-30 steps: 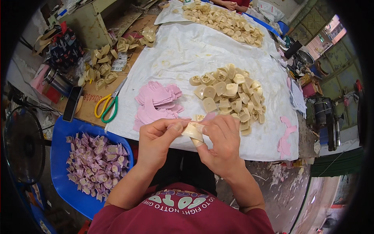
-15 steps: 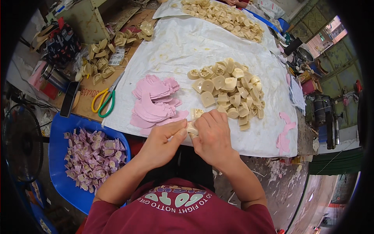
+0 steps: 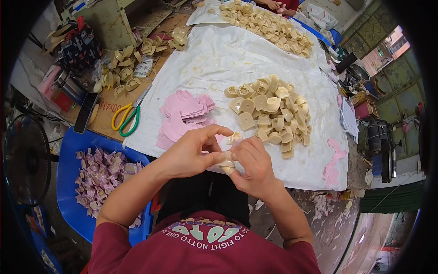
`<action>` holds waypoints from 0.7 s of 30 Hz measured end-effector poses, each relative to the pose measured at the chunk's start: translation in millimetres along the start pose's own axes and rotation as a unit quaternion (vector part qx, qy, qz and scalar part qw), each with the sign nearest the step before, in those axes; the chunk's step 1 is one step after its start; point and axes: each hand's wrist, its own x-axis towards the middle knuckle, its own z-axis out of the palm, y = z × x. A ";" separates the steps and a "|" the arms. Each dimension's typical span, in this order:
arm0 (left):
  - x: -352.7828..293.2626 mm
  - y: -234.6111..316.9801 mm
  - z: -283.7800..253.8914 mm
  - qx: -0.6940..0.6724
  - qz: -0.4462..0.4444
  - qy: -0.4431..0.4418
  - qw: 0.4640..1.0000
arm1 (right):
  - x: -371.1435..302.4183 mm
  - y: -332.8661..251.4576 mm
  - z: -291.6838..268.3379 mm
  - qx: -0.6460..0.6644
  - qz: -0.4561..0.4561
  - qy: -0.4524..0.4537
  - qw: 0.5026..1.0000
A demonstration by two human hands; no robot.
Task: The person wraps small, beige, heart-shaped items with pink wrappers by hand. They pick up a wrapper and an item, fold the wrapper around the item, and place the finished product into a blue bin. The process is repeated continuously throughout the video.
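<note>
The small, glossy, cream-coloured plastic piece with a curved outer face [image 3: 225, 160] sits between the person's two hands, just above the near edge of the table, a pale shine along its rounded side. The bare right hand [image 3: 253, 165] grips it, fingers curled over and thumb beneath; the bare left hand [image 3: 197, 151] is half-curled, its thumb against the piece's left side and its index finger stretched forward, and I cannot tell whether it truly grips. Fingers cover much of the piece, so its full outline and underside are lost to me. Just beyond them, a second cream-coloured, hollow plastic piece [image 3: 235, 138] is partly hidden behind the right hand. Past it, on the creased white cloth [image 3: 196, 59], lie a heap of cream and beige plastic pieces [image 3: 273, 109] and, to the left, a stack of curved, flat pink sheets [image 3: 182, 112]. Scissors with one yellow and one green handle [image 3: 135, 106] lie at the cloth's left edge. The left forearm crosses in front of the blue plastic tub [image 3: 67, 196], hiding some of its purple-and-cream bits [image 3: 98, 180].
</note>
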 end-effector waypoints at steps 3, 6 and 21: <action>6.5 -3.9 -6.9 0.019 -0.018 -0.017 1.000 | -4.1 -2.8 5.0 0.061 0.073 0.008 0.995; 13.1 -18.9 -3.2 -0.065 0.010 0.034 0.997 | -7.2 -0.9 10.5 0.106 0.171 0.027 0.979; 6.0 -29.5 14.7 0.083 0.222 0.162 0.958 | -5.9 4.4 14.8 0.321 0.377 0.051 0.867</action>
